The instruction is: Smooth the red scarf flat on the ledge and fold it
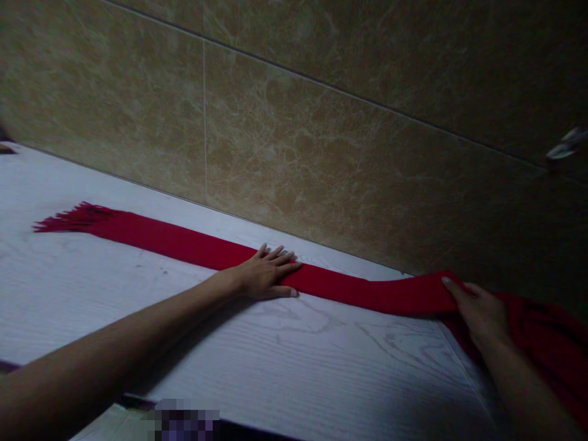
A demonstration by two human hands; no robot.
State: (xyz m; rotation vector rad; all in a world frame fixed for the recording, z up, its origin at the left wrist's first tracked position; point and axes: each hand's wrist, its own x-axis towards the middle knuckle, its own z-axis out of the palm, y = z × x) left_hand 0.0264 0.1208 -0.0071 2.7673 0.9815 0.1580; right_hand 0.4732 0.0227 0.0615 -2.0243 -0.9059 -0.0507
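A red scarf [174,240] with a fringed end at the left lies lengthwise in a narrow strip along the white wood-grain table. Pressed flat on the middle of the strip is my left hand [266,274], its fingers spread. My right hand [482,315] grips the scarf near the table's right end, thumb on top and the fingers partly hidden. Past that hand, the rest of the scarf hangs in loose, dark folds at the right side.
A brown marbled tile wall [294,141] runs along the table's [321,343] back edge. A small whitish fixture [567,146] shows on the wall at far right. Something dark and brown [7,147] sits at the far left edge. A pixelated patch covers the bottom.
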